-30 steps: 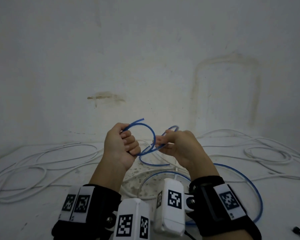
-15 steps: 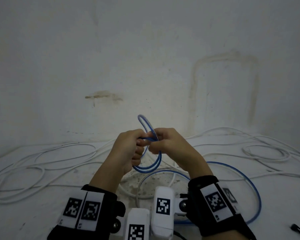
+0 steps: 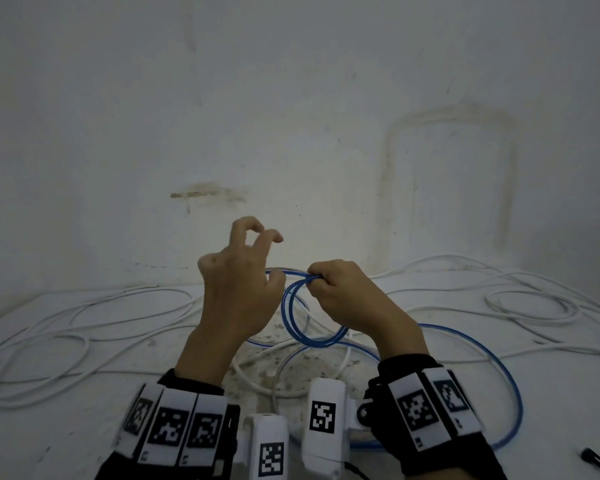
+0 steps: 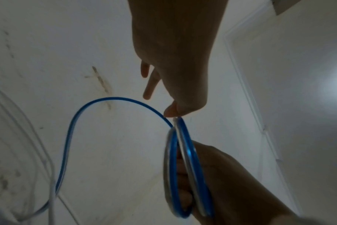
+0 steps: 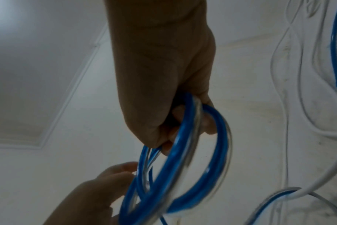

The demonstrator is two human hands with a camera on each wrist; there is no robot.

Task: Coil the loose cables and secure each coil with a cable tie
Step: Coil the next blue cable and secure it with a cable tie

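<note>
My right hand grips a small coil of blue cable at its top, with two loops hanging below the fist. The right wrist view shows the fingers curled round the coil. My left hand is raised just left of the coil, fingers spread and loosely bent, holding nothing. In the left wrist view its thumb tip touches the cable strand where it meets the coil. The rest of the blue cable lies in a wide loop on the floor to the right.
Loose white cables lie on the white floor at the left and at the right. A small black item, perhaps a cable tie, sits at the bottom right edge. A stained white wall rises close behind.
Both hands were pinching the blue coil together. The left hand has let go and lifted with its fingers spread, and the right hand now holds the coil alone.
</note>
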